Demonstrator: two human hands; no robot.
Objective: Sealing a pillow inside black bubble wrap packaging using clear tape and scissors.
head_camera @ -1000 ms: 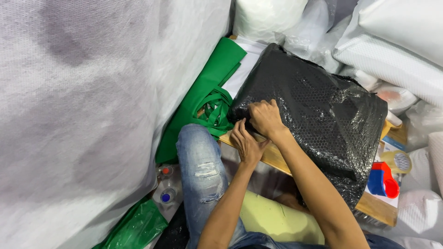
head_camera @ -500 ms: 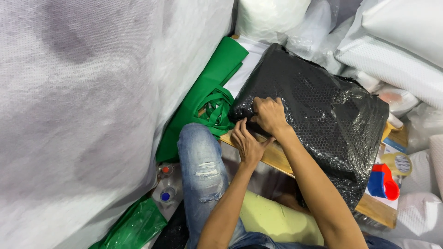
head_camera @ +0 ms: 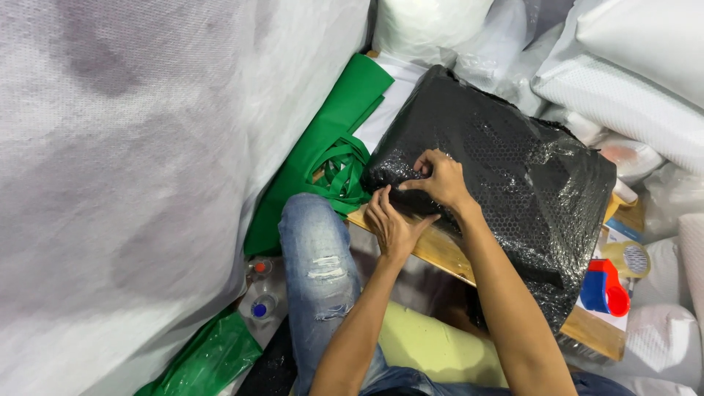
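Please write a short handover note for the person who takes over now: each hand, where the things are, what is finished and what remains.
Left hand: fingertips pressed on the near-left corner of the black bubble-wrapped parcel.
Right hand: on top of the same corner, pinching the wrap.
Parcel lies on the wooden board, above the knee in jeans.
Tape dispenser, red and blue, sits at the board's right end.
Done: wrap covers the visible parcel.
Left: the corner is not yet released; whether it is taped cannot be seen.

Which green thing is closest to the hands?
The folded green fabric bag with looped handles, lying right beside the black bubble-wrapped parcel that both hands press. The shiny green plastic bag lies farther off, down by the bottles.
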